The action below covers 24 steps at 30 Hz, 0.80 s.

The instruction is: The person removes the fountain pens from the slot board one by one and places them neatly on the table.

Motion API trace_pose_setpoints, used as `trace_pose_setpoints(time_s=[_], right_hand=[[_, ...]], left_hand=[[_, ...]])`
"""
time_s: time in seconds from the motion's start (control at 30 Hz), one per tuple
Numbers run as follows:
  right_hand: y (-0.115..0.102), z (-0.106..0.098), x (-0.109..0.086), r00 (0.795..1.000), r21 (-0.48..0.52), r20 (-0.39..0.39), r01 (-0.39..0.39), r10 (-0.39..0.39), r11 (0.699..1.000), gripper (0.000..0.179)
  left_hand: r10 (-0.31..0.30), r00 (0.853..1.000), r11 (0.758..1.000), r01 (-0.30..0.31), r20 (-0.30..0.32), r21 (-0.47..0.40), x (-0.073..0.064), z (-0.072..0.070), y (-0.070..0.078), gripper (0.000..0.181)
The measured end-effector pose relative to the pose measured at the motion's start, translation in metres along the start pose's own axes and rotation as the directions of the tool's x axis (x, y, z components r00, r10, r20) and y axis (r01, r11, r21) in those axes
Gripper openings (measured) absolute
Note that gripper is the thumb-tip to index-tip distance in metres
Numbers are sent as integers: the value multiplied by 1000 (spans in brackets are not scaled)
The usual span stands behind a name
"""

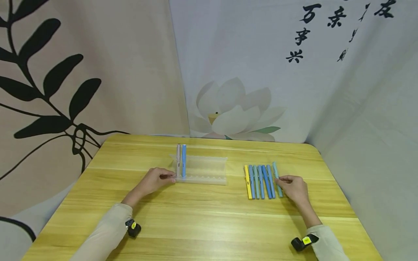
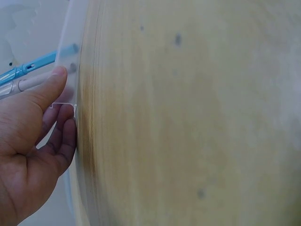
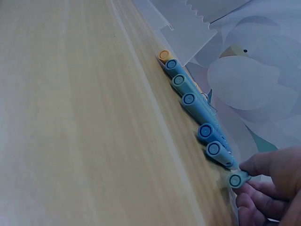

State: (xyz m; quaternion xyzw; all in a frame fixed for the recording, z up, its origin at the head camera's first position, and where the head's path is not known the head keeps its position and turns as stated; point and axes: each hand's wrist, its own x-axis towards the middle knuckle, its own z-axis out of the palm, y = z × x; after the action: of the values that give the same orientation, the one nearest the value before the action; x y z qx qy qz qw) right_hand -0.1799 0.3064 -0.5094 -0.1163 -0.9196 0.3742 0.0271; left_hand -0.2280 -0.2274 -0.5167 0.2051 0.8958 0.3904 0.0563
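A clear plastic pen rack (image 1: 202, 180) stands on the table, with a grey pen (image 1: 178, 154) and a blue pen (image 1: 184, 159) upright at its left end. My left hand (image 1: 155, 179) grips the rack's lower left corner; in the left wrist view the thumb (image 2: 55, 87) lies over its edge and the fingers curl beneath. To the right lies a row of capped pens, from a yellow pen (image 1: 248, 183) through several blue and green ones. At the row's right end, my right hand (image 1: 295, 188) pinches a light teal pen (image 1: 275, 170) between thumb and fingers.
The wooden table (image 1: 202, 217) extends back to a hanging cloth (image 1: 245, 54) with a printed flower and characters. Another cloth (image 1: 137, 72), with dark leaves, hangs at the left. Each wrist carries a small black camera, such as the left camera (image 1: 134, 229).
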Motion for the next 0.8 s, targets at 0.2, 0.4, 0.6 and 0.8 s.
trace_pose_setpoints(time_s=[0.2,0.4,0.6,0.8], right_hand=[[1,0,1,1000,-36,-15,-11,10,999,37],[-1,1,2,1000,-71,-30,-5,3,997,33],[-2,1,1,999,-95,-34,17,-20,995,32],[-9,-3,1,996,-79,-71,57,-62,995,30]], left_hand=[[2,1000,1000,-2,-2,0,0,0,0,29],[-2,1000,1000,2,4,-5,0,0,0,30],[2,1000,1000,-3,-4,-11,0,1,-1,28],[2,1000,1000,-3,-8,-6,0,1,-1,28]])
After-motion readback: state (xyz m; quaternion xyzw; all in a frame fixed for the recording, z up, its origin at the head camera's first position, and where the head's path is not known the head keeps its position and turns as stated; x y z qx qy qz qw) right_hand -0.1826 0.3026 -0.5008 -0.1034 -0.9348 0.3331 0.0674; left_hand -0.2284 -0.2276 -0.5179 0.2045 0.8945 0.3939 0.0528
